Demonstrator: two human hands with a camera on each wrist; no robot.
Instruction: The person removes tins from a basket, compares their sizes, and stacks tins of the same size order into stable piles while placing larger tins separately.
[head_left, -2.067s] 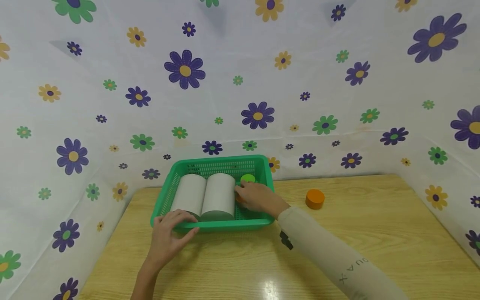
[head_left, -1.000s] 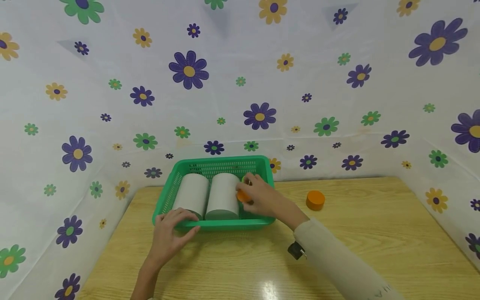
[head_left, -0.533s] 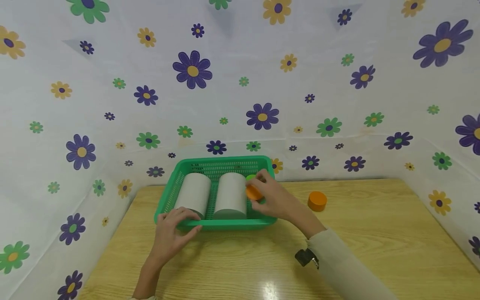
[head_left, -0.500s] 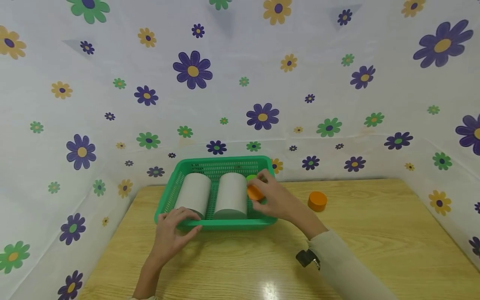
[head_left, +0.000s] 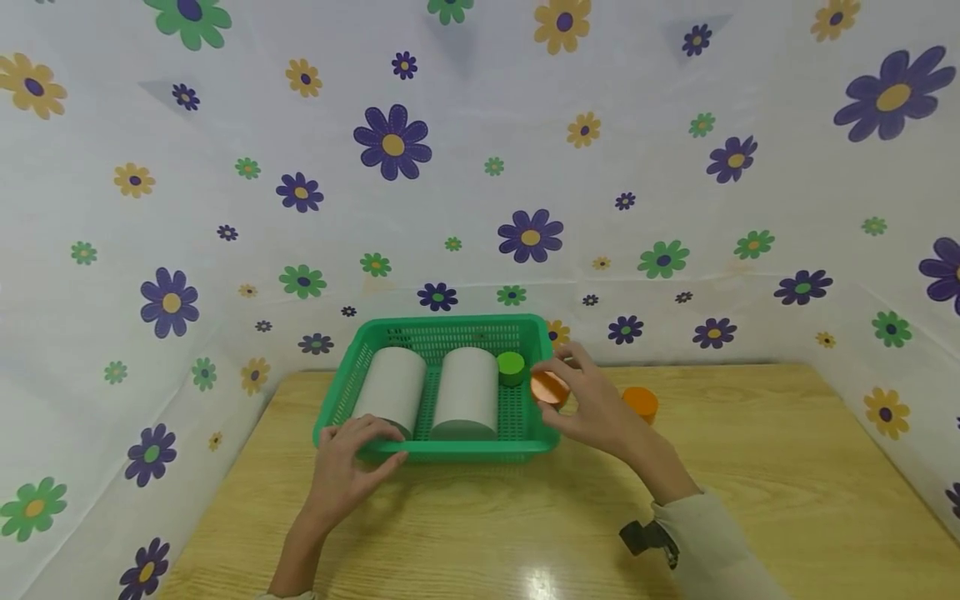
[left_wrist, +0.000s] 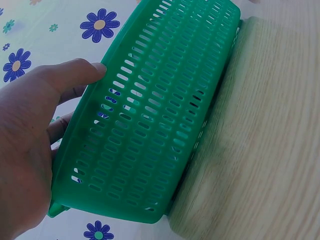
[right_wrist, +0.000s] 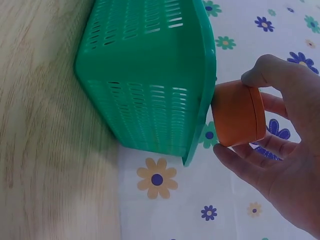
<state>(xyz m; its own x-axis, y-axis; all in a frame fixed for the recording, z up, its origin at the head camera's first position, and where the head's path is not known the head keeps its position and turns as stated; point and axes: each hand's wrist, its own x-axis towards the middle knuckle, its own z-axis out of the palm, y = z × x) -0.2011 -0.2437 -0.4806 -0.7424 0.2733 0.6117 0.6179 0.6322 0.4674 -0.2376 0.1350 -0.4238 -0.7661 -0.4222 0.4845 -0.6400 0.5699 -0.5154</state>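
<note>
A green plastic basket (head_left: 442,447) with slotted walls stands on the table. My left hand (head_left: 352,467) holds its near rim at the left, thumb outside and fingers over the inner side; the left wrist view shows the thumb (left_wrist: 82,72) on the rim. My right hand (head_left: 600,408) pinches a short orange cylinder (right_wrist: 237,112) with a thin seam near one end, right at the basket's right rim. Inside the basket lie two large white cylinders (head_left: 390,387), and a short green cylinder (head_left: 511,368) sits at the back right.
A second orange cylinder (head_left: 641,403) stands on the wooden table (head_left: 787,467) behind my right hand, partly covered by it. A white flower-printed cloth (head_left: 465,183) hangs behind and at both sides.
My right hand has lifted the orange cylinder from inside the basket and carried it right to the rim, uncovering the green cylinder. The right white cylinder shifted right. My left hand stayed on the rim.
</note>
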